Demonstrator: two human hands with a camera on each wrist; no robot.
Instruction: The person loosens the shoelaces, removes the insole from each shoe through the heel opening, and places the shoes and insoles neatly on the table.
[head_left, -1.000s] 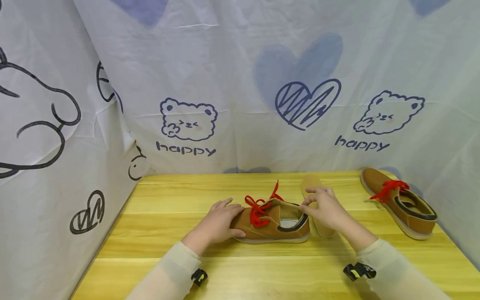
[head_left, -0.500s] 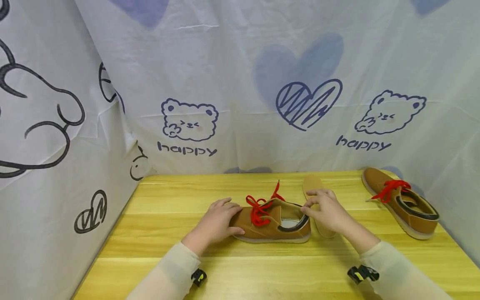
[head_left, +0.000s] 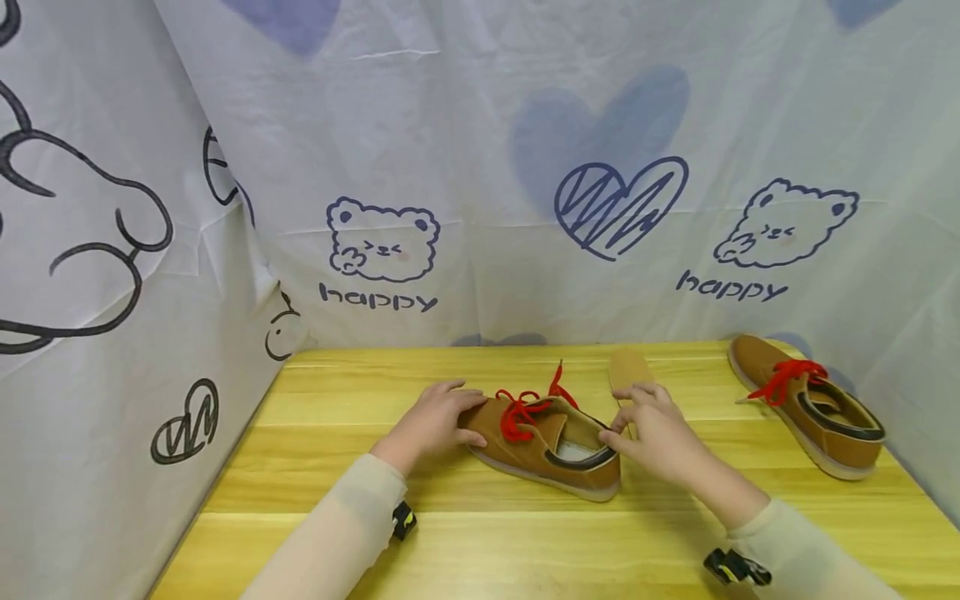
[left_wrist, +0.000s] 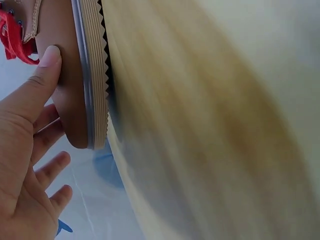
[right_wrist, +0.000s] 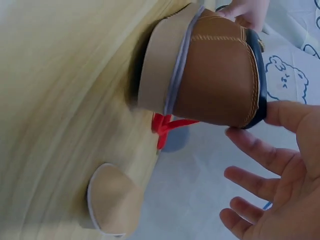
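A brown lace-up shoe (head_left: 525, 460) with red laces (head_left: 516, 421) stands on its sole at the middle of the table, toe to the left. My left hand (head_left: 429, 427) grips its toe, thumb on the near side and fingers on the far side. At the heel, my right hand (head_left: 660, 437) pinches the dark padded collar (right_wrist: 261, 107) between thumb and index finger; its other fingers hang free. A pale lining shows inside the shoe opening. Just behind the right hand lies a tan insole (head_left: 628, 368), partly hidden by that hand.
A matching brown shoe (head_left: 843, 446) with red laces stands at the table's right side. White cloth (head_left: 480, 250) printed with bears and hearts hangs behind the wooden table (head_left: 480, 550) and along its left. Each wrist carries a small black device (head_left: 737, 568).
The shoe has turned slightly, its heel swinging toward me and its toe a little away. Both hands moved with it and kept their hold. The insole and the other shoe stayed in place.
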